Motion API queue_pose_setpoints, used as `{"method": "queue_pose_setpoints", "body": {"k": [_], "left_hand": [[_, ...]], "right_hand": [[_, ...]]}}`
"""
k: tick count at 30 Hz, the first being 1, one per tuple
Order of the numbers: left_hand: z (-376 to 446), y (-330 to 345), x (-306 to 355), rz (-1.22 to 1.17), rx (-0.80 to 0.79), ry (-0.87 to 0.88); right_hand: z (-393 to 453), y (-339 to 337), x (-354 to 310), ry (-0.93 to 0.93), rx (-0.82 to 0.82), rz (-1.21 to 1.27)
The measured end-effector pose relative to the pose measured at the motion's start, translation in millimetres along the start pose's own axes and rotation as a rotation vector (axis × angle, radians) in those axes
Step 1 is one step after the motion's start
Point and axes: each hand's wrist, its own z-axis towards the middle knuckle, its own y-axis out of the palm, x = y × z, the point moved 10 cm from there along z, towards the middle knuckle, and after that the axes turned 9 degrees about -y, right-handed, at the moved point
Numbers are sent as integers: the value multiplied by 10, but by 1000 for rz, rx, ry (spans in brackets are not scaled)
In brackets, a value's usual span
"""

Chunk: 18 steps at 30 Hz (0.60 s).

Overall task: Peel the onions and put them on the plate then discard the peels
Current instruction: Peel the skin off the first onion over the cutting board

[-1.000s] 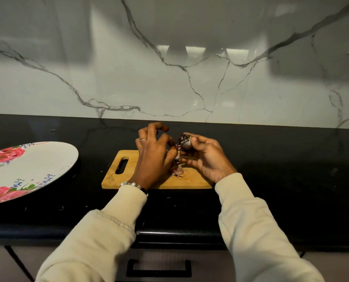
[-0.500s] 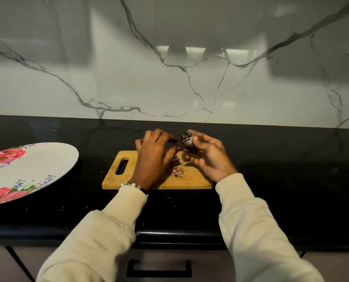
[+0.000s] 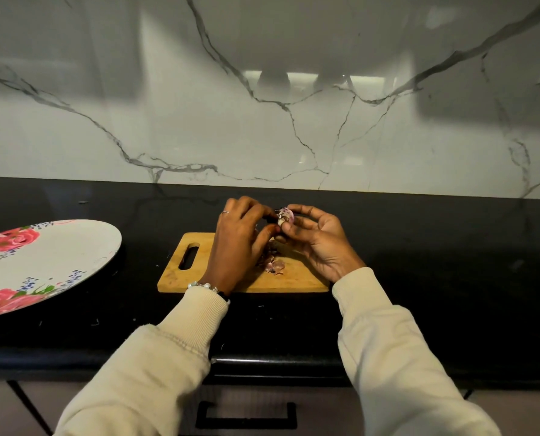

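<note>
We see a black counter (image 3: 435,278) running across the view, with a wooden cutting board (image 3: 297,278) lying flat near the centre, its handle slot at nine o'clock. At twelve o'clock rises a white marble backsplash (image 3: 262,127) with grey veins. At six o'clock, a drawer with a black handle (image 3: 246,415) sits below the counter's edge.

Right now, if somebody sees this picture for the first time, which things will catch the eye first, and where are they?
First the two hands at the centre: the right hand holds a small purple onion above the wooden cutting board, and the left hand pinches at its skin. A little heap of peels lies on the board beneath. At the far left, a large plate with pink roses lies on the black counter.
</note>
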Motion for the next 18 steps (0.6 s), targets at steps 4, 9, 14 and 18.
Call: {"method": "queue_pose_setpoints", "body": {"k": [4,9,14,18], "left_hand": [[-6,2,-13,24,5,-3],[-7,-31,-41,24,24,-52],[-11,-13,-27,12,2,-65],[-15,19,-6,26,-35,-81]], "right_hand": [[2,-11,6,3,6,-23],[4,-51,-23,-28,40,-6],[-6,-34,-21,-31,36,-41],[-4,-20,-14,-28,21,-84]]}}
